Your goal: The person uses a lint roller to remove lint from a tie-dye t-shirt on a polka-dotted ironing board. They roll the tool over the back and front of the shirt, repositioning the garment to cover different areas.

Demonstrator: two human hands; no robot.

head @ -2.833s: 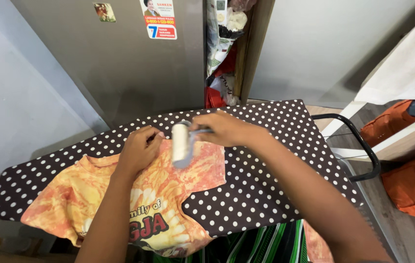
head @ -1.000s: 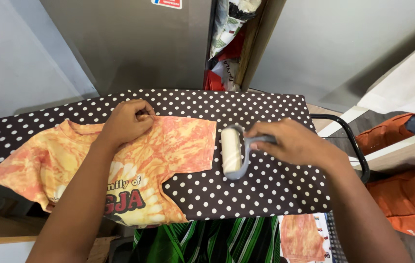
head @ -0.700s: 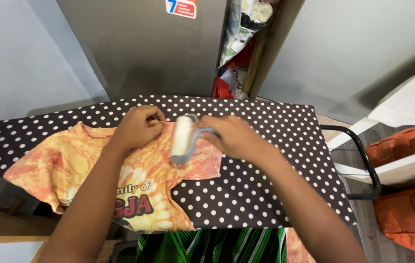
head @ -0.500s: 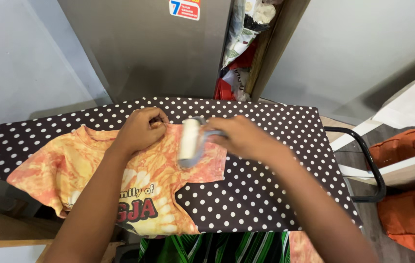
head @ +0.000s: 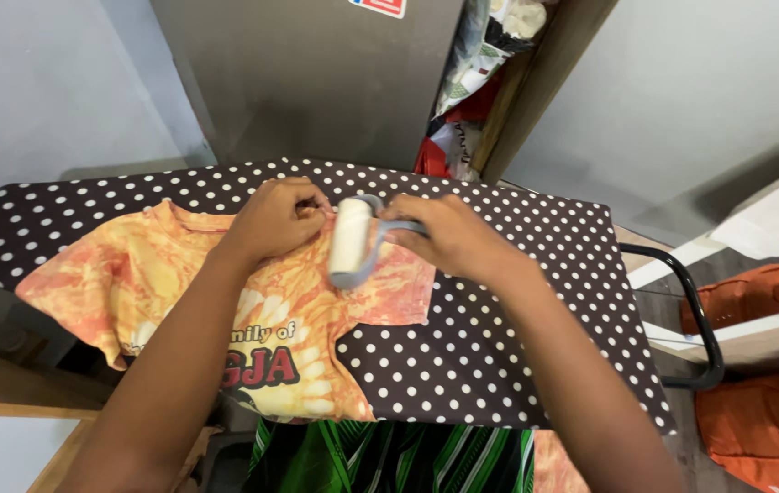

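An orange and yellow tie-dye shirt [head: 179, 283] lies flat on an ironing board [head: 499, 347] covered in dark brown cloth with white dots. My left hand [head: 273, 217] presses down on the shirt near the shoulder seam, fingers bunched on the fabric. My right hand [head: 444, 236] grips the grey handle of a lint roller [head: 350, 239]. Its white roll rests on the shirt's sleeve, just right of my left hand.
A grey metal cabinet [head: 316, 82] stands behind the board, with stuffed bags [head: 463, 110] in the gap beside it. A black metal bar [head: 695, 310] juts from the board's right end. Orange bags [head: 755, 301] sit at the right. Green striped cloth [head: 389, 456] hangs below.
One second ago the roller was on the bare board right of the sleeve. My right hand brought it left onto the sleeve, next to my left hand, which stayed put.
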